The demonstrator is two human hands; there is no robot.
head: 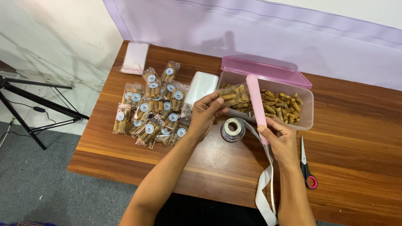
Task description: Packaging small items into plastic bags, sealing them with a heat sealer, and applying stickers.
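A: Clear plastic bag (233, 97) of rolled brown snacks sits in the left hand (206, 115), fingers closed on its near end. Bag is held over the left edge of the container, level with the rim.

B: Right side?

A: Right hand (281, 140) is wrapped around the lower end of a pink bar-shaped tool (256, 106), firm grip. Tool stands tilted up, its top end over the container, just beside the bag's open end. Contact between tool and bag: cannot tell.

B: Container?

A: Translucent plastic tub (305, 109), pink lid (268, 71) hinged open at the back, loose rolled snacks (281, 104) inside. Sits on a wooden table (351, 150).

B: Around it?

A: Sticker roll (233, 129) just below the left hand, a white backing strip (265, 184) trailing off the table's front edge. Pile of sealed snack packets (153, 109) with round blue labels to the left. White stack of empty bags (201, 86) between the pile and the tub. Scissors (306, 165) with a pink handle right of the right wrist. Another flat white packet (135, 57) at the far left corner.
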